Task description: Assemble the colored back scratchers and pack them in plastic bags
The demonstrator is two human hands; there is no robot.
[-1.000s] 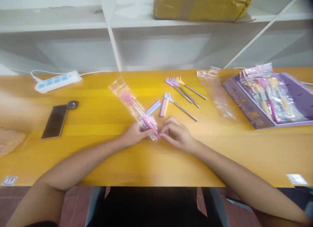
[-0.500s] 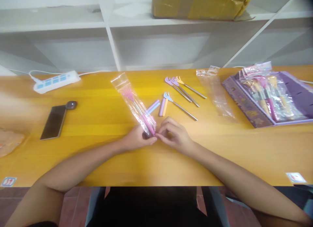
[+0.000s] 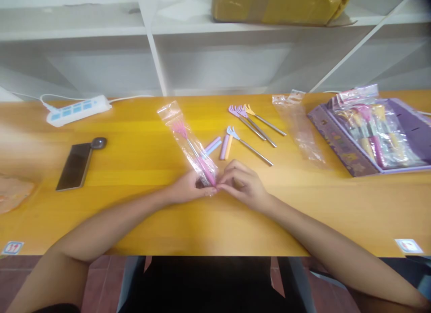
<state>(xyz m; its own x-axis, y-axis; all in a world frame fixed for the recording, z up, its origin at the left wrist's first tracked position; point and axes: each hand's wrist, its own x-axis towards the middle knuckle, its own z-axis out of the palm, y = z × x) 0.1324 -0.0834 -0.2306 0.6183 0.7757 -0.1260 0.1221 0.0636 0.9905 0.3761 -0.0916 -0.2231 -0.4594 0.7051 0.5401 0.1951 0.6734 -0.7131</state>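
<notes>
Scratcher was in a clear bag, well left of the box.
Left hand had fingers closed around the bag's lower end; right hand had bent fingers touching there, grip unclear.

The worktop carries a power strip at 10 o'clock and a phone at 9. At 1 lie 4 rakes, at 2 a clear bag, near 3 a box.

head camera: on head, faces forward-down
left hand: mid-frame, near
right hand: mid-frame, near
table: from above, full width
shelf: top, farther
black clothing: bottom, nearest
</notes>
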